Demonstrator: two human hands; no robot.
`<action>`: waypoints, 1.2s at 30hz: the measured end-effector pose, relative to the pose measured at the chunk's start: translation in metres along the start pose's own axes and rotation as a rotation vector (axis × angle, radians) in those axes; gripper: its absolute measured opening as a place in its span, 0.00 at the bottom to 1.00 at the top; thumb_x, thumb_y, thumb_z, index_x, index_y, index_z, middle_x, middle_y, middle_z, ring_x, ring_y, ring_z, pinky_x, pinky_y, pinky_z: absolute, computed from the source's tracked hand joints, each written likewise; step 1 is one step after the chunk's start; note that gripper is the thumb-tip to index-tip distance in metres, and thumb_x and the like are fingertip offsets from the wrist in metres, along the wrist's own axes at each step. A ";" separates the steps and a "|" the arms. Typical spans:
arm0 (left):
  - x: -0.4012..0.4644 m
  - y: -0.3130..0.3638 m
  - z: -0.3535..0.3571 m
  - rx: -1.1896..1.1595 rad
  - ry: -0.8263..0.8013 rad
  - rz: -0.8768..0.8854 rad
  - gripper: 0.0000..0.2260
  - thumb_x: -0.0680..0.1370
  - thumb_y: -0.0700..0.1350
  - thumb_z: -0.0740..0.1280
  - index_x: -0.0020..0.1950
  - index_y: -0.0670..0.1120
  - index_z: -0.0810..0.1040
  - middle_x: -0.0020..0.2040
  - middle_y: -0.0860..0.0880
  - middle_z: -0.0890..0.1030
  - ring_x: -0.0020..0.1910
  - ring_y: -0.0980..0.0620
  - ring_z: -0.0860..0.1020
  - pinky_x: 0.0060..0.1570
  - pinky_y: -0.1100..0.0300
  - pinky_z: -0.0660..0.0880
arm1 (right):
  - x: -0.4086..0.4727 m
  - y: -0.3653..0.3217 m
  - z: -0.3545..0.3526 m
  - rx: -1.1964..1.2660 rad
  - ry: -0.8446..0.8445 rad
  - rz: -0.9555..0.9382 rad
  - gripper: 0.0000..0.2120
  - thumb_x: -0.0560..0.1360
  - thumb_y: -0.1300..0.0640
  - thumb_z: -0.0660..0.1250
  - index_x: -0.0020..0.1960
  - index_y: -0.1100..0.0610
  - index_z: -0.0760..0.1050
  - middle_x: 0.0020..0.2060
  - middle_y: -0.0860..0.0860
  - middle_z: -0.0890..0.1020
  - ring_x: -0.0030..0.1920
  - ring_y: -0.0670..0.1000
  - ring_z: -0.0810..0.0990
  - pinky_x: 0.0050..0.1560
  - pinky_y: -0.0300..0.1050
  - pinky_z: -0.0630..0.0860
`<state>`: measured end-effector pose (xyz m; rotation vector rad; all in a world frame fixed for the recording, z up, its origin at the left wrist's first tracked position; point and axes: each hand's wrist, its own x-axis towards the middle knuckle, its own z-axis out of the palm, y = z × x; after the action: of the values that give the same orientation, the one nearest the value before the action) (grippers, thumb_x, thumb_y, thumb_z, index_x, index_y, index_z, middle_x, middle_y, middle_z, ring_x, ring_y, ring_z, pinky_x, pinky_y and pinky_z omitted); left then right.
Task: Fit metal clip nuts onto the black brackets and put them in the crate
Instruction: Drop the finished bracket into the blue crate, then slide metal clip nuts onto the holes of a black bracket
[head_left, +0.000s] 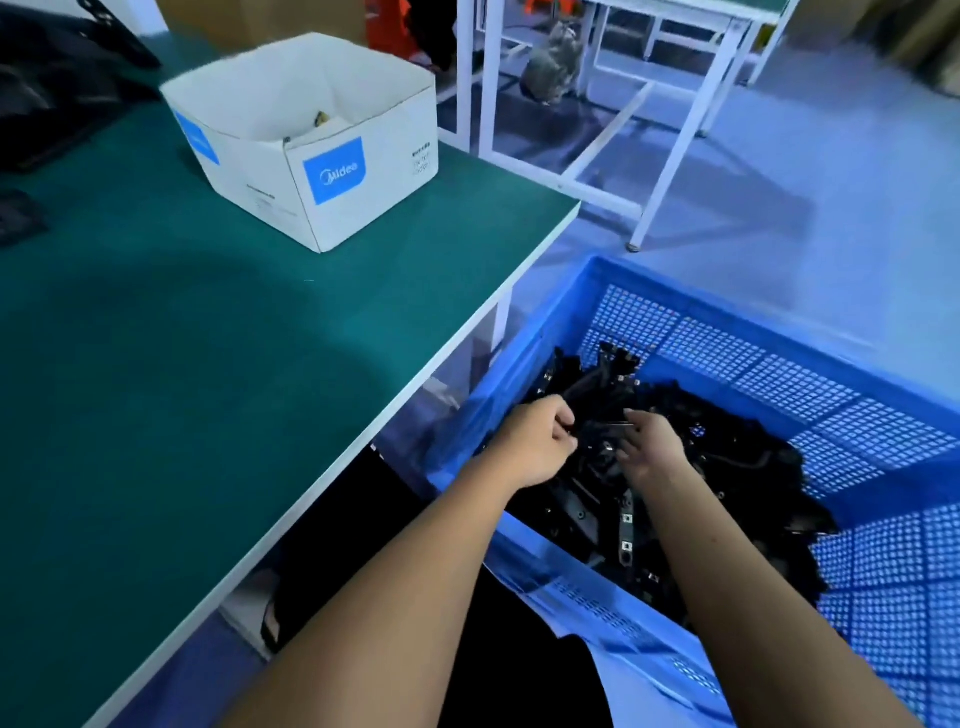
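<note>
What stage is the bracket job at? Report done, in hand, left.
Done: many black brackets lie piled in the blue crate, some showing metal clips. In hand: the left hand grips a bracket over the pile; the right hand reaches in beside it, fingers relaxed. Left: cannot tell; the white box on the table shows only a few small pieces.

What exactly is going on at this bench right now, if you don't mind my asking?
A person is reaching both hands into the blue crate beside the green table, onto the pile of black brackets. The left hand grips a bracket from the pile, while the right hand rests on the pile with relaxed fingers. A white cardboard box stands open on the table; what it holds is too small to tell.
</note>
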<state>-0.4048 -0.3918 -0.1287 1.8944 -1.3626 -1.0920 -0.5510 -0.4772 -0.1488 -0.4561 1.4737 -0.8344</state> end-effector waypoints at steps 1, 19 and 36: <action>0.001 0.003 -0.003 -0.022 0.075 0.059 0.06 0.78 0.40 0.70 0.54 0.48 0.78 0.41 0.54 0.82 0.41 0.53 0.79 0.51 0.55 0.78 | 0.001 -0.003 0.003 0.019 0.036 -0.033 0.11 0.79 0.64 0.65 0.61 0.61 0.75 0.50 0.61 0.82 0.41 0.52 0.85 0.34 0.42 0.73; -0.073 0.070 -0.220 -0.290 0.990 0.458 0.06 0.76 0.41 0.68 0.51 0.47 0.78 0.39 0.56 0.81 0.33 0.55 0.79 0.42 0.55 0.79 | -0.197 -0.057 0.206 -0.525 -0.384 -1.322 0.04 0.76 0.60 0.66 0.49 0.55 0.79 0.31 0.44 0.80 0.31 0.42 0.75 0.36 0.39 0.70; -0.348 -0.171 -0.359 -0.080 1.691 -0.234 0.04 0.76 0.40 0.69 0.50 0.45 0.79 0.44 0.52 0.82 0.45 0.54 0.81 0.52 0.54 0.79 | -0.406 0.174 0.394 -1.372 -1.217 -1.734 0.26 0.76 0.58 0.72 0.72 0.53 0.70 0.64 0.55 0.70 0.68 0.59 0.65 0.65 0.51 0.73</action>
<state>-0.0661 -0.0144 0.0188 1.9217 -0.0901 0.5050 -0.0900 -0.1543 0.0338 -2.8266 -0.1123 -0.2970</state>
